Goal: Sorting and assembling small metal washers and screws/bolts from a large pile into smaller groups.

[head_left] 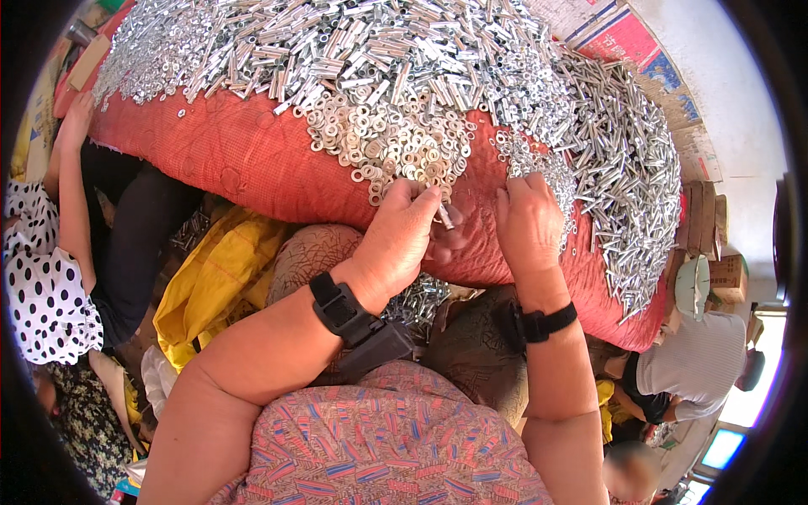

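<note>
My left hand (397, 240) is closed, thumb against forefinger, on a small silver metal cylinder (445, 218) that pokes out beyond the fingertips. It rests by the lower edge of a heap of flat washers (404, 143). To the right, my right hand (532, 220) has its fingers bent down and drawn together at a pile of small silver rings (523, 156). The tips of those fingers are hidden, so anything they pinch does not show. All this lies on a bulging red woven sack (227, 160). Each wrist wears a black strap.
Metal tubes (362, 50) cover the sack's far side, and long metal pins (627, 168) its right side. A yellow sack (215, 278) lies at lower left. At the left edge another person's hand (77, 118) touches the red sack. A person in grey (694, 362) is at right.
</note>
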### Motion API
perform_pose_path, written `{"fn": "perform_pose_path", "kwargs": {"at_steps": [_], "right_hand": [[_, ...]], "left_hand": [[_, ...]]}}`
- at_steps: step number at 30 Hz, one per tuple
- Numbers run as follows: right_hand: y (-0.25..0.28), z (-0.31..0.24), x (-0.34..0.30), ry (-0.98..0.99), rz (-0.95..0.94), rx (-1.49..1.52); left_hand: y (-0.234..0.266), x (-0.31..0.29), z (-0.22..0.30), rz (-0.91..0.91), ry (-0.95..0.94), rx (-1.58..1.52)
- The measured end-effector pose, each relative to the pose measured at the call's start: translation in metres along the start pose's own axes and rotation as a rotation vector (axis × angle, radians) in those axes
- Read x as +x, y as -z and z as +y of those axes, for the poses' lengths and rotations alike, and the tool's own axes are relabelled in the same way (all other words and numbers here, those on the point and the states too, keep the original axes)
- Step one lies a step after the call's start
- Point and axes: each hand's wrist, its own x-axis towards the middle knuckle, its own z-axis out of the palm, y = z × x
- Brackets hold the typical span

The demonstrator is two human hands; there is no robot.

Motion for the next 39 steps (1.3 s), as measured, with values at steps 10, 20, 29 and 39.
{"fn": "perform_pose_path", "kwargs": {"at_steps": [10,20,29,39], "right_hand": [[0.006,0.005,0.016,0.025,-0.286,-0.172],[0.005,0.0,0.013,-0.025,-0.058,0.003],[-0.01,-0.041,-0.006,0.282,-0.088,0.336],[-0.012,-0.036,-0.009,0.146,-0.216,0.378]], "left_hand": [[0.006,0.007,0.004,0.013,0.06,-0.097],[0.008,0.005,0.008,0.063,0.025,-0.205],[0.008,0.007,0.006,0.075,-0.009,-0.228],[0.006,0.006,0.007,0.085,0.019,-0.214]]}}
